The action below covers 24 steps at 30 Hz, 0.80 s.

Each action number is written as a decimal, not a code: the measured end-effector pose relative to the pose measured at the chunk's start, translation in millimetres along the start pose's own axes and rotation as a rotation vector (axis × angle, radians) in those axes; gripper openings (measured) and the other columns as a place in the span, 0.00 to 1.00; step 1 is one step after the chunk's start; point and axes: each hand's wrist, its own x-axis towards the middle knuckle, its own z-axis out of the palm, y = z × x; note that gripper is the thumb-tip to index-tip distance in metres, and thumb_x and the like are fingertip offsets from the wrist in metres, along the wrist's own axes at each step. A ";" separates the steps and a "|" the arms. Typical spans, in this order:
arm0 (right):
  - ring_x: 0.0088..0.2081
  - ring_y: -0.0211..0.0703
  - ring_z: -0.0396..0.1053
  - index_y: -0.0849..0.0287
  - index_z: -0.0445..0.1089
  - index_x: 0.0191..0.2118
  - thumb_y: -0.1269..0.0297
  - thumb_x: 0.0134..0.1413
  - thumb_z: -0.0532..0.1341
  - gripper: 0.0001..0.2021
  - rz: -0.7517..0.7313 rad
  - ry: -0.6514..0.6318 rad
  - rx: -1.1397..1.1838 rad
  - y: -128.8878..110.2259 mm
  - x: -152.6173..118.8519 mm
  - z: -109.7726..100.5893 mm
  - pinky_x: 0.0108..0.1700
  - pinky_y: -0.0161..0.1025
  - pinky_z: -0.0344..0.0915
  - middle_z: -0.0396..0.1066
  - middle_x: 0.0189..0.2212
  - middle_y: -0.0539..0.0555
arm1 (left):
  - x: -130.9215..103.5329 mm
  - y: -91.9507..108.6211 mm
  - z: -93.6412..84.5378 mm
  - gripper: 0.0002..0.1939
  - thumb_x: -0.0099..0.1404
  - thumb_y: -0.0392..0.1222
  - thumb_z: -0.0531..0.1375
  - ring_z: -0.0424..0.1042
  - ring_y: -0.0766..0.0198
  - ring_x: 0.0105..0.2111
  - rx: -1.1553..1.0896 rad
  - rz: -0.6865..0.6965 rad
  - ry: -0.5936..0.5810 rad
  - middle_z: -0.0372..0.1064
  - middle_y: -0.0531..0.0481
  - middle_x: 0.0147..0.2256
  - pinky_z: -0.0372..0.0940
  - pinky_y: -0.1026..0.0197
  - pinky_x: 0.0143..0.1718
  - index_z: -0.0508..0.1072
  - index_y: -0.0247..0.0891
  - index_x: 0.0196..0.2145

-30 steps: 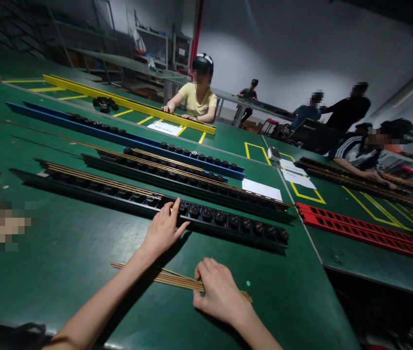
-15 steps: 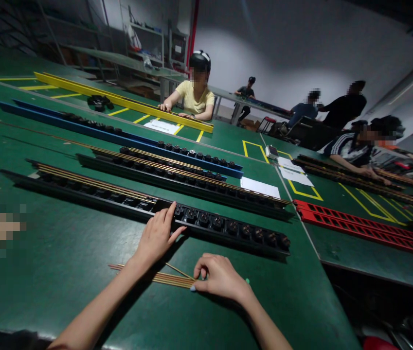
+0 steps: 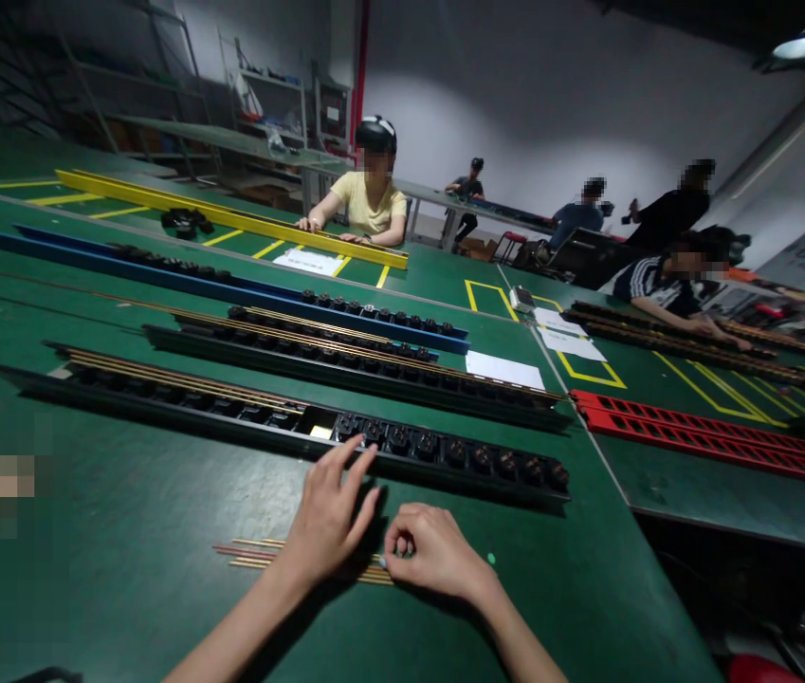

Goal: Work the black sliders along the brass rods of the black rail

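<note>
A long black channel lies across the bench in front of me, with a row of black modules with copper-coloured tops along its right part and thin brass rods along its left. My left hand is held with fingers apart at the channel's near edge; whether the fingertips touch it I cannot tell. On the bench below lies a small bundle of thin brass rods, partly hidden behind my left wrist. At their right ends my right hand is closed in a pinch on them.
Behind lie another black channel with rods, a blue channel and a yellow rail. To the right is a red slotted rail. White paper rests on the bench. A person in yellow sits opposite; others work farther off.
My left hand has drawn back from the channel toward me and right, uncovering a pale patch in it. My right hand has shifted slightly right, and the rods have shifted a little.
</note>
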 end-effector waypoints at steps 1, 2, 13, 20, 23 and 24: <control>0.31 0.36 0.66 0.55 0.72 0.27 0.69 0.43 0.62 0.02 -0.003 0.004 0.010 1.1 0.4 -0.9 0.34 0.31 0.56 0.71 0.27 0.46 | 0.0 6.3 0.5 0.23 0.65 0.39 0.53 0.62 0.55 0.54 -0.039 0.101 -0.043 0.62 0.41 0.56 0.61 0.52 0.52 0.61 0.41 0.58; 0.31 0.36 0.67 0.56 0.72 0.27 0.69 0.43 0.62 0.02 -0.005 0.006 0.022 2.3 0.6 -2.1 0.33 0.31 0.56 0.72 0.27 0.47 | 0.3 11.7 1.3 0.19 0.66 0.38 0.52 0.64 0.57 0.51 -0.070 0.164 -0.078 0.65 0.43 0.53 0.63 0.55 0.50 0.65 0.41 0.54; 0.29 0.35 0.68 0.56 0.76 0.37 0.68 0.52 0.58 0.10 0.027 0.157 0.148 18.2 -5.3 -29.7 0.33 0.32 0.61 0.75 0.31 0.50 | 8.3 19.5 10.2 0.12 0.68 0.40 0.49 0.66 0.63 0.32 -0.079 0.182 -0.203 0.68 0.50 0.31 0.61 0.60 0.34 0.71 0.40 0.40; 0.31 0.37 0.69 0.52 0.75 0.43 0.62 0.57 0.59 0.10 -0.061 0.386 0.126 33.2 -16.5 -54.4 0.34 0.34 0.65 0.74 0.33 0.51 | 23.2 29.4 11.4 0.10 0.67 0.43 0.52 0.64 0.59 0.36 -0.032 0.133 -0.101 0.69 0.48 0.33 0.59 0.55 0.39 0.73 0.40 0.36; 0.35 0.39 0.69 0.52 0.75 0.44 0.63 0.59 0.58 0.10 -0.169 0.655 -0.035 34.8 -12.2 -61.1 0.39 0.37 0.66 0.73 0.33 0.52 | 38.6 35.6 14.5 0.09 0.66 0.42 0.53 0.64 0.56 0.46 0.000 0.062 0.031 0.70 0.47 0.39 0.54 0.49 0.52 0.73 0.41 0.37; 0.36 0.39 0.69 0.52 0.75 0.43 0.64 0.60 0.58 0.10 -0.185 0.738 -0.100 35.2 -8.9 -62.5 0.40 0.38 0.66 0.72 0.33 0.52 | 44.2 36.4 16.8 0.09 0.66 0.42 0.53 0.63 0.56 0.49 0.005 0.046 0.053 0.71 0.47 0.42 0.51 0.47 0.55 0.73 0.41 0.37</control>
